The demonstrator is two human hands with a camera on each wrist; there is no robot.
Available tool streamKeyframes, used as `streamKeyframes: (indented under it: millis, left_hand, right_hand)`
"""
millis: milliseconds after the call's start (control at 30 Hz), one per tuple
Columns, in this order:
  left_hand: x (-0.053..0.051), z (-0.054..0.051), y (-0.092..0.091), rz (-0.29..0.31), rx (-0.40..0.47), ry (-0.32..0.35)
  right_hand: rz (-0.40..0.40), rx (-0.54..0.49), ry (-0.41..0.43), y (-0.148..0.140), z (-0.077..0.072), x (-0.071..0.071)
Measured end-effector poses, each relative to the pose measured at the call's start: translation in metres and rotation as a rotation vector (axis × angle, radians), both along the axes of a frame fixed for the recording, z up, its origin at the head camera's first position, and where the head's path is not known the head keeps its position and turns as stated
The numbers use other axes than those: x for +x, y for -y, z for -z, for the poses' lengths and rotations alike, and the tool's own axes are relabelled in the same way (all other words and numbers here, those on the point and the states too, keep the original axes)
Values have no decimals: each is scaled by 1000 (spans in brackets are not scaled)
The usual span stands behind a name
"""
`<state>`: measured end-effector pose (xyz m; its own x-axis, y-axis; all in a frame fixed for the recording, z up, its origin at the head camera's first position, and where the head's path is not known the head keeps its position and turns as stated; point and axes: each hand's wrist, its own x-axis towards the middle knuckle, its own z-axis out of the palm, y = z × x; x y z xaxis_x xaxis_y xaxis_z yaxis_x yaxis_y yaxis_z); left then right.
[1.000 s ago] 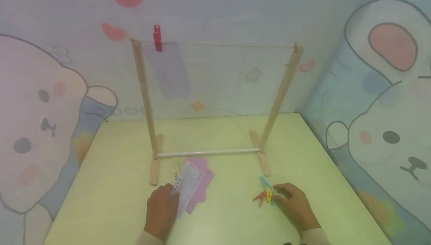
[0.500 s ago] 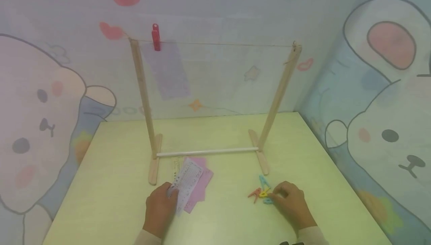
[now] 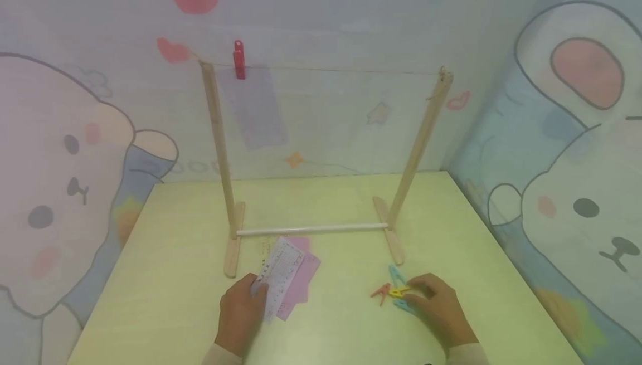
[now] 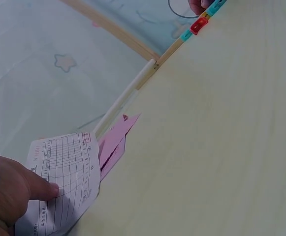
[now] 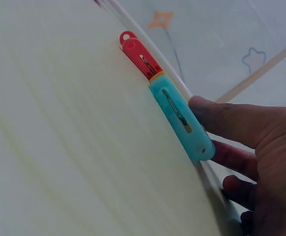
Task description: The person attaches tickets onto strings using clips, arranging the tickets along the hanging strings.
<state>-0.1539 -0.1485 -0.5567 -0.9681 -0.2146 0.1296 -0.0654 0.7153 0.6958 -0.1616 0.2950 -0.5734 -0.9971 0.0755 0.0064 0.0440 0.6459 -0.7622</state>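
Observation:
My left hand [image 3: 242, 310] pinches a white printed slip [image 3: 282, 267], its thumb lying on the paper's face in the left wrist view. Pink slips [image 3: 300, 287] lie under and beside that slip. At the right, the thumb and forefinger of my right hand [image 3: 440, 306] are at the end of a yellow clothespin [image 3: 398, 292], one on each side. A red clothespin [image 3: 382, 292] and two blue ones [image 3: 397, 276] lie around it. In the right wrist view, a blue clothespin [image 5: 174, 108] hides most of the yellow one.
Behind the hands stands a wooden frame [image 3: 413, 156] with a white bar [image 3: 311, 229] low down and a string across its top. A red clip [image 3: 239, 61] holds a pale purple sheet [image 3: 258, 114] on the string's left part. A patterned wall rises behind the table [image 3: 341, 331].
The yellow clothespin has turned from upright to lying flatter, and the red one has shifted slightly left. My right hand moved slightly left, then back. My left hand keeps hold of the slip.

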Motion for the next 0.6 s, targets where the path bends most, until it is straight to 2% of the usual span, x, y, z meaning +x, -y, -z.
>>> streamKeyframes:
  millis: [233, 333, 500, 600]
  left_hand:
    - [-2, 1, 1, 6, 24, 23]
    - [-3, 3, 2, 5, 36, 35]
    - [-4, 8, 4, 3, 58, 34]
    - [-5, 8, 5, 0, 68, 18]
  right_hand:
    - [-120, 36, 50, -4, -11, -2]
    - [-175, 60, 46, -10, -15, -4]
    - [-283, 134, -45, -21, -17, -8]
    - [-320, 169, -111, -25, -16, -11]
